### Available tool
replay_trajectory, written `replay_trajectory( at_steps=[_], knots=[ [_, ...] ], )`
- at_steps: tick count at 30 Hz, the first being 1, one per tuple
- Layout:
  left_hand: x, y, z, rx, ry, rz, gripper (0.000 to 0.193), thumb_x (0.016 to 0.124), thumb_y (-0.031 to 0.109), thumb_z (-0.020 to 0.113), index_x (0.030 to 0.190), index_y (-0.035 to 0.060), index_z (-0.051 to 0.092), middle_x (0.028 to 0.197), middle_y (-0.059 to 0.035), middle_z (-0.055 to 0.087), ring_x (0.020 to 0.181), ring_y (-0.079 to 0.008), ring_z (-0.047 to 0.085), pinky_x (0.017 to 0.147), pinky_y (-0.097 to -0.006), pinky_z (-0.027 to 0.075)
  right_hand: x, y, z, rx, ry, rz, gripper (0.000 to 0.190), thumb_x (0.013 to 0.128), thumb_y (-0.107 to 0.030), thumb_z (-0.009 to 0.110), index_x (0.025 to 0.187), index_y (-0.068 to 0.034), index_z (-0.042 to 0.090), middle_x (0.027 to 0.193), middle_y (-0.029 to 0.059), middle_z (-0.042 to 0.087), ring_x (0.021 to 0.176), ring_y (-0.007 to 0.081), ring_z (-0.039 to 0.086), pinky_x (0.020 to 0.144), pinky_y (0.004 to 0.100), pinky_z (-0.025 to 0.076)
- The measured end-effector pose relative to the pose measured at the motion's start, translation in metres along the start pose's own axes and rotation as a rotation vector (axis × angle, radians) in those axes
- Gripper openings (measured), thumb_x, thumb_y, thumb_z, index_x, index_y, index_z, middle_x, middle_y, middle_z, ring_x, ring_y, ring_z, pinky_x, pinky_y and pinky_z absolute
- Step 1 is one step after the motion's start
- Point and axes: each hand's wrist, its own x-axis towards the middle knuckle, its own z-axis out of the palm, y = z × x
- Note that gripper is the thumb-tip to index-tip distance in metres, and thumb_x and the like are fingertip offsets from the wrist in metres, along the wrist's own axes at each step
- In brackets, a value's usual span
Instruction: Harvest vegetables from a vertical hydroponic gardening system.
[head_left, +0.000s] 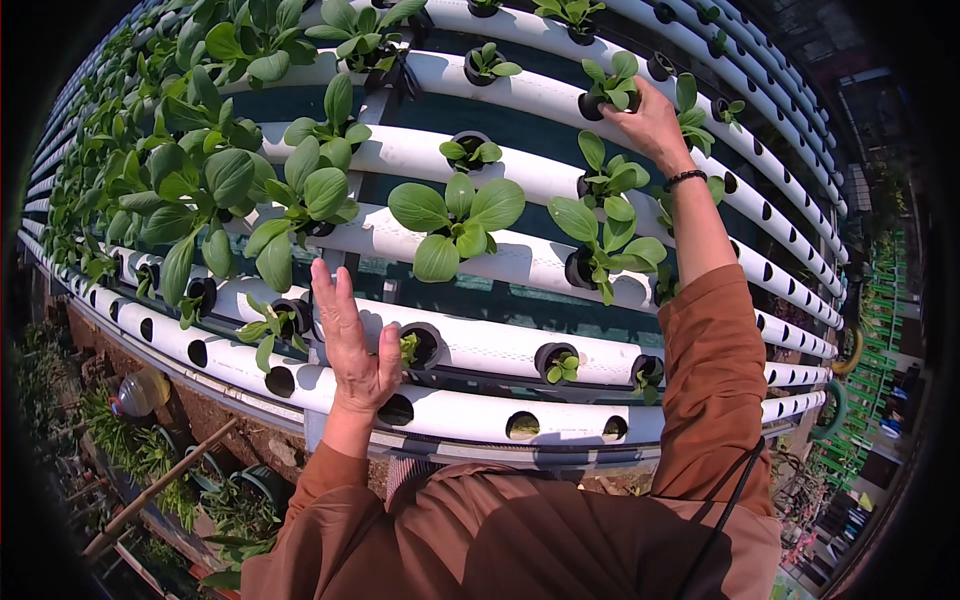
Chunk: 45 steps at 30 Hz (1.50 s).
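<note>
My right hand (649, 120) reaches far out and grips the black net pot (591, 106) of a small leafy green seedling (616, 81) at a white pipe (517, 84). Its fingers on the far side of the pot are partly hidden. My left hand (351, 349) is raised over the near pipes, fingers upright and thumb apart, holding nothing. Beside its thumb sits a black pot (424, 345) with a tiny seedling. To its left, another potted seedling (271, 330) leans out of its hole. A broad-leaved plant (457, 225) grows between my hands.
The nearest white pipe (465, 415) has open holes along it. Dense leafy greens (187, 172) crowd the pipes on the left. A metal frame (315, 429) supports the rows. Below left lie a plastic bottle (139, 394) and a wooden pole (161, 487). Green fencing (874, 360) stands at right.
</note>
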Motion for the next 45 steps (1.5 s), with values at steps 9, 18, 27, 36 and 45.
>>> replay_trajectory(
  at_steps=[9, 18, 27, 36, 45],
  knots=[
    [0.000, 0.001, 0.000, 0.016, -0.005, -0.004, 0.071, 0.091, 0.018, 0.058, 0.152, -0.0014, 0.027, 0.158, -0.0301, 0.017, 0.148, -0.0444, 0.017, 0.118, -0.0479, 0.018, -0.002, 0.018, -0.027, 0.839, -0.049, 0.313, 0.040, 0.089, -0.027, 0.072, 0.112, 0.004, 0.061, 0.107, 0.0119, 0.067, 0.099, 0.0198, 0.067, 0.094, 0.0326, 0.055],
    [0.001, 0.003, 0.000, 0.012, -0.005, -0.001, 0.070, 0.092, 0.019, 0.057, 0.153, -0.0013, 0.027, 0.158, -0.0302, 0.017, 0.148, -0.0440, 0.018, 0.118, -0.0474, 0.019, -0.002, 0.021, -0.029, 1.093, -0.025, 0.343, 0.038, 0.088, -0.024, 0.073, 0.113, 0.002, 0.061, 0.108, 0.0144, 0.066, 0.101, 0.0230, 0.067, 0.097, 0.0367, 0.055],
    [0.001, 0.002, 0.001, 0.017, -0.005, -0.001, 0.071, 0.092, 0.018, 0.057, 0.152, -0.0016, 0.027, 0.158, -0.0305, 0.016, 0.148, -0.0443, 0.018, 0.118, -0.0475, 0.019, 0.000, 0.020, -0.010, 0.293, 0.113, 0.160, 0.045, 0.079, -0.035, 0.075, 0.102, 0.002, 0.067, 0.097, 0.0113, 0.070, 0.088, 0.0190, 0.066, 0.084, 0.0333, 0.052],
    [0.001, 0.002, 0.000, 0.045, -0.012, 0.010, 0.072, 0.091, 0.019, 0.058, 0.153, -0.0007, 0.027, 0.158, -0.0303, 0.018, 0.148, -0.0447, 0.018, 0.118, -0.0478, 0.020, -0.012, -0.004, 0.002, -0.217, -0.007, -0.083, 0.055, 0.074, -0.029, 0.080, 0.118, -0.002, 0.062, 0.115, 0.0165, 0.064, 0.106, 0.0318, 0.064, 0.094, 0.0398, 0.050],
    [0.004, 0.028, -0.014, 0.110, -0.026, 0.042, 0.070, 0.089, 0.016, 0.060, 0.151, -0.0013, 0.031, 0.157, -0.0304, 0.020, 0.146, -0.0462, 0.022, 0.118, -0.0496, 0.020, -0.023, -0.006, -0.102, 0.038, 0.095, -0.079, 0.042, 0.085, -0.026, 0.071, 0.122, -0.006, 0.066, 0.108, 0.0125, 0.072, 0.098, 0.0219, 0.069, 0.088, 0.0330, 0.054]
  ],
)
